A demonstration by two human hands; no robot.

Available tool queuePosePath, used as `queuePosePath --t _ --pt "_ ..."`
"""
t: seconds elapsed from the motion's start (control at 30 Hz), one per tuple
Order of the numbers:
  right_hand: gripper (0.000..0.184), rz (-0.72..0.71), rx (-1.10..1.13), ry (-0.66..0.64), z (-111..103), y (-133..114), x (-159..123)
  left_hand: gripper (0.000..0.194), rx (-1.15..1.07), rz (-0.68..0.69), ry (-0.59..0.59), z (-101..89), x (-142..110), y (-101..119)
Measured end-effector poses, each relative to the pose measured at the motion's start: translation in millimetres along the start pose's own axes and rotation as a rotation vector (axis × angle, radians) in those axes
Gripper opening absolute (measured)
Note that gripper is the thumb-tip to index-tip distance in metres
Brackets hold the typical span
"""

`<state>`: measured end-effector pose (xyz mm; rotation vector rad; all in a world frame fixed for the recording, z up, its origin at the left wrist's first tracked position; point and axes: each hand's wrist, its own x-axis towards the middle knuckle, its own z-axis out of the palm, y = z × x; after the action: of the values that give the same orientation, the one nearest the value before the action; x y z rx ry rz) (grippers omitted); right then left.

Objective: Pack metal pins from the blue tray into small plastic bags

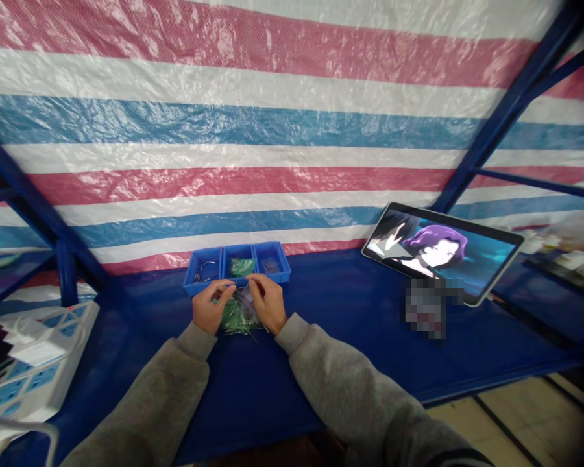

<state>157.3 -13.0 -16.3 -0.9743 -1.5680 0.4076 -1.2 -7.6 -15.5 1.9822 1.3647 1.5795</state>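
Note:
My left hand (213, 305) and my right hand (267, 302) are close together just in front of a blue three-compartment tray (283, 276). Thumb and fingers are pinched on both hands, and what sits between the fingertips is too small to make out. Below and between them lies a pile of small green packets (234, 319) with thin pale sticks poking out, partly covered by the hands. Inside the tray, the left compartment has a few thin metal-looking pieces (206, 269), the middle one a green packet (241, 266), and the right one some small greyish bits (271, 265).
A tablet (438, 250) playing a cartoon leans at the back right, beside a blurred-out object (424, 308). White power strips (43, 370) with plugs and cables lie at the left. Blue metal posts (511, 104) and a striped plastic sheet (253, 123) bound the blue table (350, 337).

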Motion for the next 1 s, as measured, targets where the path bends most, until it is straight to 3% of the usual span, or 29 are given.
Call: queuePosePath --t 0.3,0.73,1.0 --pt "0.025 -0.081 0.017 -0.116 -1.5 -3.6 0.3 0.021 -0.053 -0.019 -0.075 -0.9 1.4 2.3" --pt "0.023 -0.122 -0.078 -0.242 1.6 -0.3 -1.2 0.021 -0.063 -0.012 -0.06 -1.3 0.2 3.2" --pt "0.026 -0.029 -0.012 -0.116 1.5 -0.6 1.4 0.024 -0.277 -0.118 -0.002 0.7 4.6 5.3"
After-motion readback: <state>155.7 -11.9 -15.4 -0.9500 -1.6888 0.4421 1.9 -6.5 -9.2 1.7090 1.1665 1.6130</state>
